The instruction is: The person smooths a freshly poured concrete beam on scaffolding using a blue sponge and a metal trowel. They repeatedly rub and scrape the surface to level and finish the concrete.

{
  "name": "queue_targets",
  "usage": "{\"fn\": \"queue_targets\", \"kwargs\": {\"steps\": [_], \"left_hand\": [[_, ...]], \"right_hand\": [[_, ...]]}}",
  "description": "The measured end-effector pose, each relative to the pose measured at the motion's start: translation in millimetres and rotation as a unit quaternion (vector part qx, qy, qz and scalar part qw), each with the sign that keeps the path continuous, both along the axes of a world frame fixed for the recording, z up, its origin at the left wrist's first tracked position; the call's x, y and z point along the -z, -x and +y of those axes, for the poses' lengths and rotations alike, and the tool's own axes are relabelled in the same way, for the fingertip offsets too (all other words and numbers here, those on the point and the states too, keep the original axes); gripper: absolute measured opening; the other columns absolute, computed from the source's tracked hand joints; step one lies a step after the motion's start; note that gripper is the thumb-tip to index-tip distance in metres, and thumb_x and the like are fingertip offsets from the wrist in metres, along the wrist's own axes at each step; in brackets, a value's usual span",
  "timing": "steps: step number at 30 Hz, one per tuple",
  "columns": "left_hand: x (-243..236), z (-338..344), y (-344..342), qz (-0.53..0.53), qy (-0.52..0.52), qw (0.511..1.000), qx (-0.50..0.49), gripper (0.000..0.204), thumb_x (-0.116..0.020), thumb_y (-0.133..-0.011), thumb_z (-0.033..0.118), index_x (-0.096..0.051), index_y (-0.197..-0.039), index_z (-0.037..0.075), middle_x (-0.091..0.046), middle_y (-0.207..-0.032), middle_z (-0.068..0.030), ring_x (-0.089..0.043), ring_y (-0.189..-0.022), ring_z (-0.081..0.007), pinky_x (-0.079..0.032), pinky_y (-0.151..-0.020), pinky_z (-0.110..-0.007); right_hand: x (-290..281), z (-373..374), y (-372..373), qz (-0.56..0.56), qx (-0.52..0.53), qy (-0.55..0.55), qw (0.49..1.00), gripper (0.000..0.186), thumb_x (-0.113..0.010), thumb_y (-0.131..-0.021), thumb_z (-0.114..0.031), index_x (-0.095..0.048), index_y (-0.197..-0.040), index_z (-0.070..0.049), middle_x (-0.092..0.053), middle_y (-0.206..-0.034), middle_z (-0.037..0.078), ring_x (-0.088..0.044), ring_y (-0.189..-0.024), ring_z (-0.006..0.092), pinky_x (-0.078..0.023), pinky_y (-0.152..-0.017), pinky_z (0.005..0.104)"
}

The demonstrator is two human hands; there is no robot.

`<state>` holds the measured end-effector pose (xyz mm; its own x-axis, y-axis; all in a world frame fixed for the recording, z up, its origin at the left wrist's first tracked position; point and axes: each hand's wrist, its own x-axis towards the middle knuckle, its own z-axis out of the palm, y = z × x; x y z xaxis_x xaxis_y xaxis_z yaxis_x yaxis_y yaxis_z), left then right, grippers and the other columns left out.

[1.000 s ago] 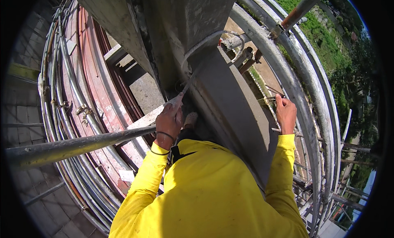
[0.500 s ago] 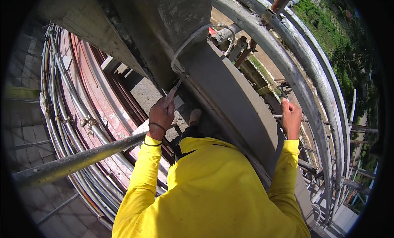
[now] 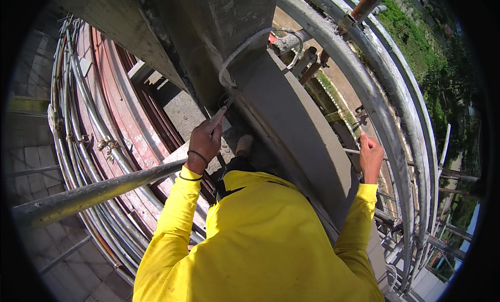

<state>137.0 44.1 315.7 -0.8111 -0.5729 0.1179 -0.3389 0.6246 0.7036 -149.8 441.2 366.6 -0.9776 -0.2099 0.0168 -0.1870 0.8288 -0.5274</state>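
My left hand (image 3: 205,144) is closed, its index finger stretched along something slim that points at the inner edge of the grey ledge (image 3: 307,122). What it grips is too small to make out. A white cable (image 3: 223,67) loops out just beyond that fingertip, at the foot of the concrete column (image 3: 242,26). On the ledge's outer side, my right hand (image 3: 371,157) is raised with thumb and fingers pinched together. Anything thin between them cannot be made out. Both arms wear yellow sleeves, and a dark band circles my left wrist.
A scaffold pipe (image 3: 104,190) crosses at left, beside bundled metal pipes (image 3: 78,140) and reddish boards (image 3: 112,99). Curved metal rails (image 3: 375,78) run along the right, with ground and greenery far below. One of my shoes (image 3: 244,144) shows beside the ledge.
The whole view has shifted slightly. Both hands keep nearly the same pose and place; the right hand sits a little lower in the picture.
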Motion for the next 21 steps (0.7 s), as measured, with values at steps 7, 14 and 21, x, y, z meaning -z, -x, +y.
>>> {"fn": "queue_targets", "kwargs": {"steps": [7,14,21], "left_hand": [[-9,57,-6,0.115,-0.178,0.973,-0.092,0.038,-0.053,-0.108,0.013,-0.060,-0.145,0.007,-0.071,-0.103,-0.0184,-0.065,-0.093,-0.0153,-0.052,-0.089,-0.031],[4,113,-6,0.183,-0.538,0.808,-0.154,0.018,-0.047,-0.109,0.020,-0.056,-0.119,0.008,-0.047,-0.075,0.0038,-0.042,-0.058,-0.0027,-0.036,-0.049,-0.022],[-12,146,22,0.190,-0.569,0.788,-0.138,0.019,-0.050,-0.110,0.024,-0.057,-0.112,0.006,-0.045,-0.071,0.0069,-0.041,-0.060,-0.0016,-0.035,-0.052,-0.021]], "right_hand": [[-4,12,6,-0.001,0.025,-0.046,0.999,0.047,-0.070,-0.100,-0.034,-0.061,-0.076,0.006,-0.044,-0.061,0.007,-0.039,-0.062,0.0143,-0.038,-0.058,0.0370],[2,5,25,0.084,-0.054,-0.099,0.990,0.034,-0.072,-0.094,-0.029,-0.071,-0.101,0.005,-0.074,-0.090,0.019,-0.069,-0.080,0.0273,-0.053,-0.078,0.0399],[-12,-35,56,0.201,-0.132,-0.013,0.971,0.028,-0.070,-0.098,-0.024,-0.070,-0.107,0.003,-0.072,-0.104,0.020,-0.069,-0.093,0.0344,-0.053,-0.086,0.0422]]}}
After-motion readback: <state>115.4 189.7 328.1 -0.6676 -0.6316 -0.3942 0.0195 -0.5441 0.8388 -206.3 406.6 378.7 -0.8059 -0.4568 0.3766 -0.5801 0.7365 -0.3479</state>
